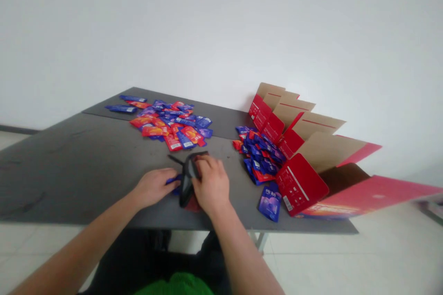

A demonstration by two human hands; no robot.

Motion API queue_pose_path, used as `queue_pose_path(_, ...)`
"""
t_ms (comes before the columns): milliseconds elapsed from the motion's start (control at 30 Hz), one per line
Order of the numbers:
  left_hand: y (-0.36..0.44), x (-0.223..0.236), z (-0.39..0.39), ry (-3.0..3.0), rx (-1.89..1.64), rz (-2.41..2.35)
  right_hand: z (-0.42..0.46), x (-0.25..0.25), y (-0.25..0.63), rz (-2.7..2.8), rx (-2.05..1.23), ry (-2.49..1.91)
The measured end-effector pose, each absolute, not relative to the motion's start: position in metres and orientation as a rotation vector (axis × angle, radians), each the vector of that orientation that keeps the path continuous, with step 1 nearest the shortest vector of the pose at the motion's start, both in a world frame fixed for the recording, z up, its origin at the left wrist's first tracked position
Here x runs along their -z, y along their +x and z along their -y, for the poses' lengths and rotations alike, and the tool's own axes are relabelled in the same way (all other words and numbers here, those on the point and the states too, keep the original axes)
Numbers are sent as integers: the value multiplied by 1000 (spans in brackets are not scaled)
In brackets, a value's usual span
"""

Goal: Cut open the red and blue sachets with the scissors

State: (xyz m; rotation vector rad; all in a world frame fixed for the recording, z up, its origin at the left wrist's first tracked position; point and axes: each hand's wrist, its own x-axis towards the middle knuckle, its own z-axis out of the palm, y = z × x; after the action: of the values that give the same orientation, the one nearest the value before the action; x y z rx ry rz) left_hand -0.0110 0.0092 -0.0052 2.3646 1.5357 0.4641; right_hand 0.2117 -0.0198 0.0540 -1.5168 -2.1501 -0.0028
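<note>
My left hand [154, 186] rests on the dark grey table [69, 166], fingers curled onto a blue packet [173, 179] whose end shows beside them. My right hand [211, 182] is closed over a black pouch [187, 179] that stands between the two hands, with a red packet edge [192, 205] showing under it. Both hands sit near the table's front edge.
A heap of red and blue packets [169, 122] lies at the back middle. Another pile [258, 154] spills beside an open red cardboard box [311, 166] at the right. A single blue packet [270, 203] lies by the box's front flap. White wall behind.
</note>
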Motion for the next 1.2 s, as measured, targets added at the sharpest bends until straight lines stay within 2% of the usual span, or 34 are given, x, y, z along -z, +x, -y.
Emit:
queue_pose_path(133, -11, 8, -8, 2336, -482, -1556, 24, -32, 183, 2274, -37, -1546)
queue_pose_path(233, -12, 6, -6, 2324, -584, -1445, 15, -20, 211, 2197, -32, -1730)
queue_pose_path(367, -12, 3, -4, 2297, -596, -1438, 4, -30, 253, 2081, -30, -1958)
queue_pose_path(600, -13, 7, -7, 2309, -529, -1497, 23, -35, 196, 2194, -6, -1570)
queue_pose_path(733, -11, 3, -5, 2284, -575, -1458, 17, -21, 216, 2161, -59, -1706)
queue_pose_path(867, -10, 0, -2, 2280, -595, -1453, 5, -30, 260, 2063, -69, -1914)
queue_pose_path(1100, -14, 8, -6, 2326, -527, -1524, 20, -35, 199, 2188, -39, -1560)
queue_pose_path(1200, -13, 7, -5, 2315, -556, -1486, 19, -24, 207, 2176, -85, -1646)
